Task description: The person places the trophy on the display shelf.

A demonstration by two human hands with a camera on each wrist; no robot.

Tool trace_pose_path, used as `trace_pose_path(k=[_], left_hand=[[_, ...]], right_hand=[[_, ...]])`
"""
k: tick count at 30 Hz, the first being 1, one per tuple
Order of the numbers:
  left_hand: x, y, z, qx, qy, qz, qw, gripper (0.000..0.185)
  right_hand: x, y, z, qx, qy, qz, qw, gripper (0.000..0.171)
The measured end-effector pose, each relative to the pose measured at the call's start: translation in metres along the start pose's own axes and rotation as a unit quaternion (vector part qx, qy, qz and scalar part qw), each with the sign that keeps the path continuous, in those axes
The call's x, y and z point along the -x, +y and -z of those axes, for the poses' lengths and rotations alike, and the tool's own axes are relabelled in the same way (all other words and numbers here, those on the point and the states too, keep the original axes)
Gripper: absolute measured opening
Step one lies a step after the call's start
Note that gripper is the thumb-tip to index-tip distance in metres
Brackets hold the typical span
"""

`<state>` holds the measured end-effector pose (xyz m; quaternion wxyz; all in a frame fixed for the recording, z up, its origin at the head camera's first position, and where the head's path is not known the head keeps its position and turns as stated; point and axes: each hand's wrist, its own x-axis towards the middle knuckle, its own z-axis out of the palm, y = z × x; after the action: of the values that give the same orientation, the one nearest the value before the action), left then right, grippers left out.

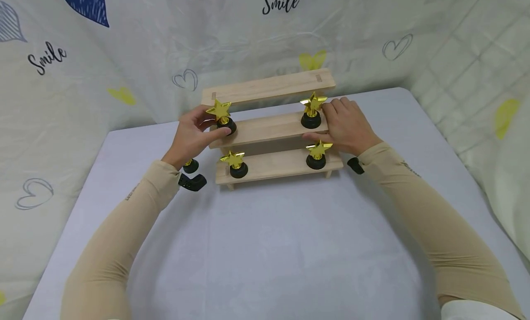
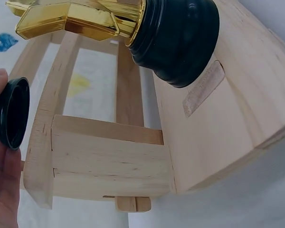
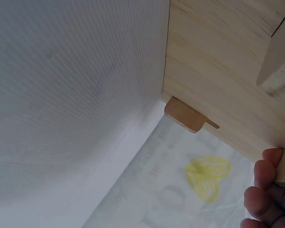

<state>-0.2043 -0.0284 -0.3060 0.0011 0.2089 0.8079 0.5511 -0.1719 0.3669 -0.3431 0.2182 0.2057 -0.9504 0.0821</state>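
A three-step wooden shelf (image 1: 273,166) stands at the back of the table. My left hand (image 1: 190,133) pinches a gold star trophy (image 1: 220,112) by its black base (image 2: 12,114), over the left end of the middle step (image 1: 265,128). In the left wrist view the base is tipped, its hollow underside showing. My right hand (image 1: 348,124) grips the right end of that step, fingers (image 3: 263,175) curled at its edge. Beside that hand a second trophy (image 1: 311,113) stands on the middle step. Two more, a left one (image 1: 237,165) and a right one (image 1: 317,155), stand on the bottom step.
Another trophy (image 1: 190,165) stands on the table left of the shelf, mostly hidden behind my left wrist. The top step (image 1: 269,87) holds nothing. A white cloth covers the table (image 1: 281,246). A printed curtain (image 1: 248,34) hangs close behind the shelf.
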Motion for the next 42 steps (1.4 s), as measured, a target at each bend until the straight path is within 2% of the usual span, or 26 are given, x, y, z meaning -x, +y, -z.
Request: trace_pose_path(k=[10,16,20,26,34,42], left_hand=[[-0.001,-0.002,-0.004,0.016,-0.006,0.005,0.9998,0.047],[0.001,-0.004,-0.008,0.013,-0.023,0.016,0.9995,0.055],[0.001,-0.005,-0.01,0.015,-0.033,0.024,0.9991,0.06],[0.001,-0.006,-0.011,-0.009,-0.042,0.022,0.9988,0.052],[0.0,-0.004,-0.011,-0.014,-0.058,0.019,0.998,0.048],[-0.001,-0.003,-0.013,-0.018,-0.063,0.013,0.9977,0.049]], right_hand=[[-0.001,0.0,-0.001,-0.004,0.006,0.003,1.0,0.103],[0.0,0.0,-0.003,-0.008,0.014,0.007,1.0,0.108],[0.001,0.0,-0.004,-0.009,0.027,0.015,0.999,0.105],[0.001,0.001,-0.004,-0.013,0.033,0.018,0.999,0.098],[0.0,0.0,-0.003,-0.014,0.025,0.013,0.999,0.106],[0.001,-0.001,-0.001,-0.015,0.018,0.009,1.0,0.092]])
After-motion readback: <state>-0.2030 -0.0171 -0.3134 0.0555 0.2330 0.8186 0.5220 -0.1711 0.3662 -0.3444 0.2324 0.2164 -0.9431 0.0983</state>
